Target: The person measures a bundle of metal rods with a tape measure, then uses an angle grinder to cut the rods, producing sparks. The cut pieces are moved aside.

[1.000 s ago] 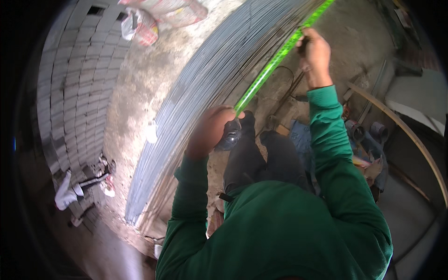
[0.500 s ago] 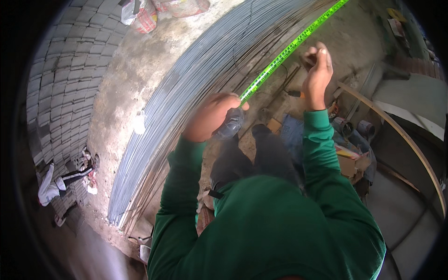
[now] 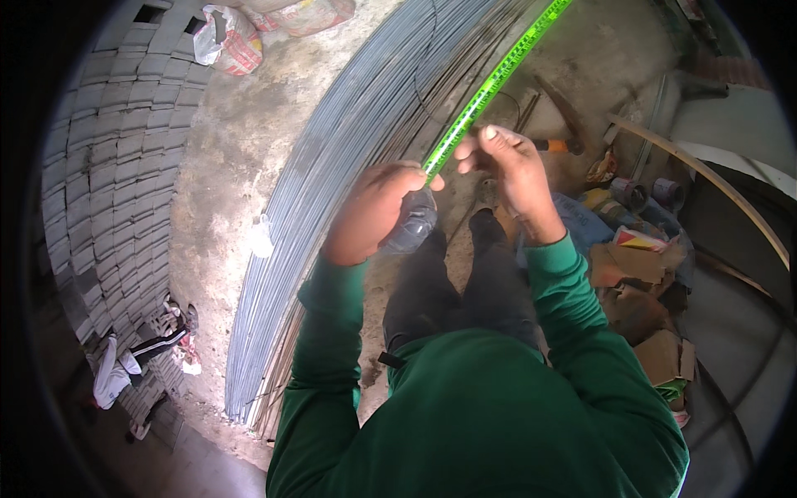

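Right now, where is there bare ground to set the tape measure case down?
Bare ground lies left of the steel rod bundle, up to the block wall. Right of the feet, cardboard scraps, cans and tools crowd the floor. Left hand holds the case; right hand pinches the green tape.

a bright green tape blade (image 3: 496,81) with dark markings, a grey tape case (image 3: 409,226), green sleeves (image 3: 332,332), grey steel rods (image 3: 349,158), and brown cardboard (image 3: 631,274).

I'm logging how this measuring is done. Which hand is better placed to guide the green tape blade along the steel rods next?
Probably the right hand: its fingers pinch the green tape blade just clear of the case. The left hand is wrapped around the grey tape measure case, so it is occupied. The bundled steel rods lie just beyond.
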Tool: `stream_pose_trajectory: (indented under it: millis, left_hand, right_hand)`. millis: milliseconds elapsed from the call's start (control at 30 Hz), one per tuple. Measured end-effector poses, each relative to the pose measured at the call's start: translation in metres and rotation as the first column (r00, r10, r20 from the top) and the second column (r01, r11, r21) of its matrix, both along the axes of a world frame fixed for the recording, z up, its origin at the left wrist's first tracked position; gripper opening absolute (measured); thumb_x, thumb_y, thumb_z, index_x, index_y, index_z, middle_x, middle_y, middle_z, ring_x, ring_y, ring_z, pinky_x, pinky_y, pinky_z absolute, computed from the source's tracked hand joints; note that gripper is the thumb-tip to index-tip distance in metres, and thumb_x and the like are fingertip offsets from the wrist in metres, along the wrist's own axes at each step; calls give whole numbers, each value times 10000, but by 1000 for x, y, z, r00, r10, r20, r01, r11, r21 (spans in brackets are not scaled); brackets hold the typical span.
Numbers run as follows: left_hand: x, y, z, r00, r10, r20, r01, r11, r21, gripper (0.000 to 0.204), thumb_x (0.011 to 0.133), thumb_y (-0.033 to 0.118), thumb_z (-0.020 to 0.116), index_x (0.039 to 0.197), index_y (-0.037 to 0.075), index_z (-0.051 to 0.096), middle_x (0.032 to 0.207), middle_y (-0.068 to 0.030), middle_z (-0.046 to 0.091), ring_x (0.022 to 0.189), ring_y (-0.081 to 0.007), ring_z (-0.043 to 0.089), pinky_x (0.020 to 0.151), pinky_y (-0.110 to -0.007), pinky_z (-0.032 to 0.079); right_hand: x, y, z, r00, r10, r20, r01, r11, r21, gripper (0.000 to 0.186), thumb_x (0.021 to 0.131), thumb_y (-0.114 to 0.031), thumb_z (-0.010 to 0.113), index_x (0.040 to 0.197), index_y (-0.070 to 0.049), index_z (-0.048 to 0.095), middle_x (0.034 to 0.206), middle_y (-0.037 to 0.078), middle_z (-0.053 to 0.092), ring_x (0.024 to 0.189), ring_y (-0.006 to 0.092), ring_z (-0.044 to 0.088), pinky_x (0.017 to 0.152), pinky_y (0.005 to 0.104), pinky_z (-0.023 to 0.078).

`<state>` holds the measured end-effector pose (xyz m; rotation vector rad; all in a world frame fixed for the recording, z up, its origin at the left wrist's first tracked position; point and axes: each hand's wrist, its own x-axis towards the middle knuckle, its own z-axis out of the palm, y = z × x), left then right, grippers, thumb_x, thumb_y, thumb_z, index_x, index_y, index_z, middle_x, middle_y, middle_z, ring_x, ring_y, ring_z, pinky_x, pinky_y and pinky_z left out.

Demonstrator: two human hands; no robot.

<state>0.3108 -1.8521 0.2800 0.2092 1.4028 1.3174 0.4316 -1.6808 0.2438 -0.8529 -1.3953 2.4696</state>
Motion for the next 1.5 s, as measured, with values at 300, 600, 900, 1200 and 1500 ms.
stream_pose_trajectory:
  millis: [300, 600, 900, 1200, 1500]
  left_hand:
    - [-14, -42, 52, 993, 73, -96, -82, 992, -93, 288, 877, 201, 500, 972, -37, 631, 737, -122, 633, 614, -166, 594, 598, -278, 489]
    - [-32, -90, 158, 919, -8, -395, -95, 966, -240, 290, 851, 199, 507, 885, -39, 670, 708, -43, 583, 666, -109, 532, 622, -253, 421]
    - [-16, -122, 212, 848, -43, -528, -77, 976, -203, 334, 897, 199, 447, 954, -78, 623, 750, -140, 650, 624, -177, 606, 631, -288, 504]
    - [-7, -117, 209, 924, 12, -382, -96, 975, -200, 273, 863, 157, 493, 896, -47, 671, 844, -116, 686, 719, -184, 648, 694, -295, 508]
    - [-26, -120, 143, 973, -46, -227, -13, 967, -253, 290, 855, 202, 524, 903, -40, 675, 782, -108, 664, 687, -164, 622, 656, -273, 493]
  right_hand:
    - [-37, -65, 40, 986, 24, -164, -56, 980, -192, 184, 934, -83, 559, 983, 65, 656, 779, 65, 643, 676, 123, 588, 672, 258, 469]
    - [-76, -98, 101, 964, 0, -265, -38, 989, -140, 234, 909, -108, 575, 1013, 87, 652, 777, 98, 645, 647, 151, 595, 681, 258, 469]
    - [-82, -102, 145, 899, -13, -439, -75, 980, -182, 282, 887, -166, 608, 1003, 89, 642, 751, 110, 640, 638, 172, 606, 639, 279, 490]
    - [-66, -95, 142, 937, 28, -348, -85, 985, -148, 239, 848, -151, 644, 937, 70, 657, 740, 108, 637, 619, 181, 602, 633, 279, 488]
    - [-68, -98, 93, 978, 49, -201, -75, 989, -125, 204, 849, -145, 636, 906, 49, 654, 719, 93, 619, 627, 162, 579, 628, 275, 465]
